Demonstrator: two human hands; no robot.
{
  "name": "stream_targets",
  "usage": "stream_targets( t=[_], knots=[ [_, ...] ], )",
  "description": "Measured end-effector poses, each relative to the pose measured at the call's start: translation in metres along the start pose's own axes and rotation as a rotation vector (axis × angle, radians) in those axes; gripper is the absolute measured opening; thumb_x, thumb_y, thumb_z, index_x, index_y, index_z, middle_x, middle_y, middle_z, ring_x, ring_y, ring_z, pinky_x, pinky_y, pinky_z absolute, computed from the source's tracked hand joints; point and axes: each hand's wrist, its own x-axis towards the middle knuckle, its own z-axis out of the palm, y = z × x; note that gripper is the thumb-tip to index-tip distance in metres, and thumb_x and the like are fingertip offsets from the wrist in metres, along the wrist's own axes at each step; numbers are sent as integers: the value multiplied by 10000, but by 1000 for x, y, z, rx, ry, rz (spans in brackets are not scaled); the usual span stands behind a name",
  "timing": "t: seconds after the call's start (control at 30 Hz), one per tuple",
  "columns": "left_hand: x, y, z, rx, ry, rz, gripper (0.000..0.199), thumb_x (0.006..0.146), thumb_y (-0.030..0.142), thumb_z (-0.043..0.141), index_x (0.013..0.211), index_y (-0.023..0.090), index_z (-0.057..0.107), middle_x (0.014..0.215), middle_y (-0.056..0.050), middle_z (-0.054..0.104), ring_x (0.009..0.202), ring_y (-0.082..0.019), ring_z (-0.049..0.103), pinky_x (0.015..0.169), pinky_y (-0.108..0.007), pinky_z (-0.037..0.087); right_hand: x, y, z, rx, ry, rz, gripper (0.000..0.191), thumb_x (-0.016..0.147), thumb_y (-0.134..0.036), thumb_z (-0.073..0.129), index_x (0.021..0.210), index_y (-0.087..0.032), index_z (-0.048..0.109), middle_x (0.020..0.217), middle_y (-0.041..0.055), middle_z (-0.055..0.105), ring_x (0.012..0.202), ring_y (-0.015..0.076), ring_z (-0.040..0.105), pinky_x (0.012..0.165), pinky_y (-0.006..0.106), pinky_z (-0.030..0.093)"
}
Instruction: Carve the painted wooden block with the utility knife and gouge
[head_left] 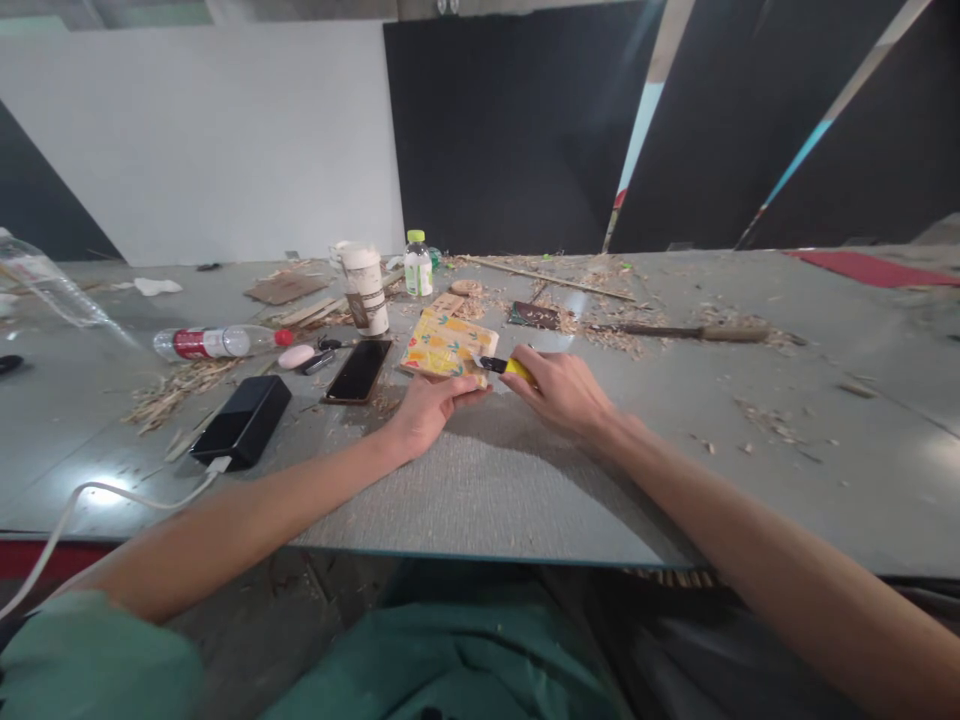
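Note:
My right hand [562, 390] is closed around a yellow and black utility knife [517, 369], its blade end pointing left over a pad with a colourful fruit pattern [442, 340]. My left hand [427, 415] lies at the pad's near edge, its fingers drawn together by the knife tip. Whatever small piece they hold there is too small to make out. Left of the pad lies a dark phone [358, 371].
A paper cup [365, 290], a green-capped bottle [418, 265] and a lying plastic bottle [217, 343] stand around the pad. A black power bank [241, 422] trails a white cable. Behind, a long-handled tool [667, 331] lies among wood shavings [619, 343].

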Motion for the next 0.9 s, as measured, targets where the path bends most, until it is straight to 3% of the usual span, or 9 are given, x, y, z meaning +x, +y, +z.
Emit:
stream_targets(
  t=[0.13, 0.4, 0.57, 0.9],
  knots=[
    [0, -1, -1, 51, -4, 15, 403, 768, 208, 902, 1154, 221, 784, 1209, -49, 819, 1115, -257, 771, 902, -393, 687, -3, -7, 0, 17, -21, -78, 385, 1057, -459, 699, 1327, -184, 682, 1247, 87, 727, 1023, 218, 729, 882, 433, 640],
    [-2, -8, -3, 123, -8, 65, 660, 765, 248, 952, 1388, 275, 736, 1330, -71, 805, 1199, -283, 776, 974, -388, 678, -3, -7, 3, 27, -45, -145, 384, 1056, -458, 701, 1325, -184, 682, 1242, 85, 726, 1012, 214, 728, 869, 424, 641],
    [-3, -7, -3, 152, 13, 76, 705, 766, 256, 955, 1430, 260, 717, 1242, -81, 828, 1142, -289, 791, 928, -378, 686, -2, -5, 4, 19, -48, -166, 382, 1056, -458, 701, 1321, -182, 683, 1235, 85, 727, 1005, 212, 728, 860, 418, 642],
    [0, -8, -6, 144, 24, 84, 759, 730, 317, 991, 1430, 242, 706, 1302, -103, 804, 1162, -327, 776, 959, -456, 685, -2, -6, 5, -27, -59, -141, 386, 1054, -456, 705, 1327, -183, 683, 1254, 89, 726, 1028, 220, 729, 878, 431, 642]
  ],
)
